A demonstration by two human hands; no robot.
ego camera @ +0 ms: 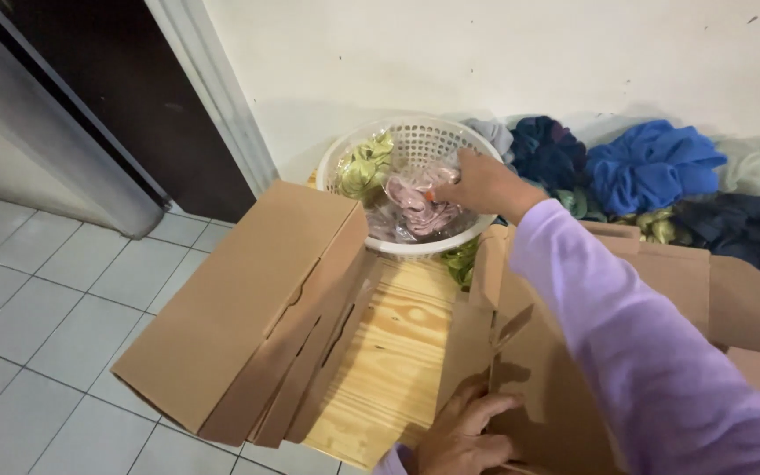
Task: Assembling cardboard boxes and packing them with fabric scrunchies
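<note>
My right hand (481,186), in a lilac sleeve, reaches into a white perforated plastic basket (415,136) by the wall and grips a clear plastic bag of pinkish-mauve fabric pieces (415,207). A bag of yellow-green fabric (364,167) lies in the basket to the left. My left hand (459,431) rests near the bottom edge, fingers on the flap of an open cardboard box (538,378) in front of me.
A stack of flat folded cardboard boxes (248,308) leans on a light wooden board (393,352) at the left. Blue, navy and green scrunchie-like fabric pieces (653,167) are piled along the white wall. Grey floor tiles and a dark doorway lie to the left.
</note>
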